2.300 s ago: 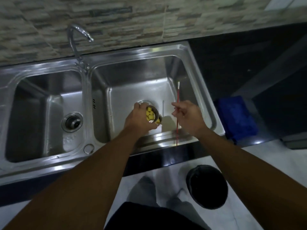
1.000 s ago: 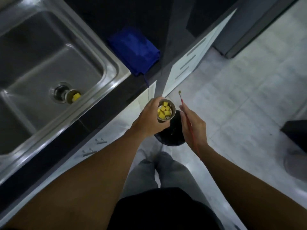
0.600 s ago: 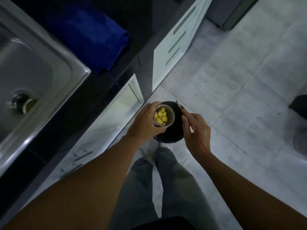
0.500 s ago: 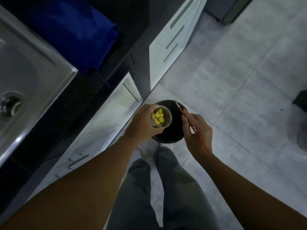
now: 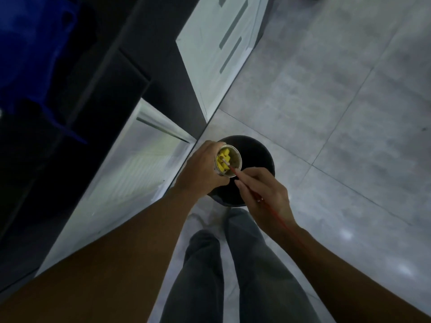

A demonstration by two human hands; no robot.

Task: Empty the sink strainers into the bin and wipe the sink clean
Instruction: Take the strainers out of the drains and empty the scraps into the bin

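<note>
Black bin [image 5: 253, 151] on floor, at 12 o'clock from feet. Left hand [image 5: 200, 170], fingers clamped round strainer [image 5: 229, 161], holds it over bin so scraps drop in. Right hand [image 5: 263, 194] pinches thin red stick [image 5: 233, 170], tip among yellow pieces [image 5: 223, 157] (probably to pry them loose).

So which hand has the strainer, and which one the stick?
The left hand grips the strainer of yellow bits over the bin; the right hand pokes the thin red stick into it.

The strainer [image 5: 229, 162] in the left hand [image 5: 202, 170] hangs over the bin [image 5: 257, 155] on the floor [image 5: 338, 117], beside the cabinet [image 5: 130, 173], cloth [image 5: 28, 54] on the desk [image 5: 77, 94].
</note>
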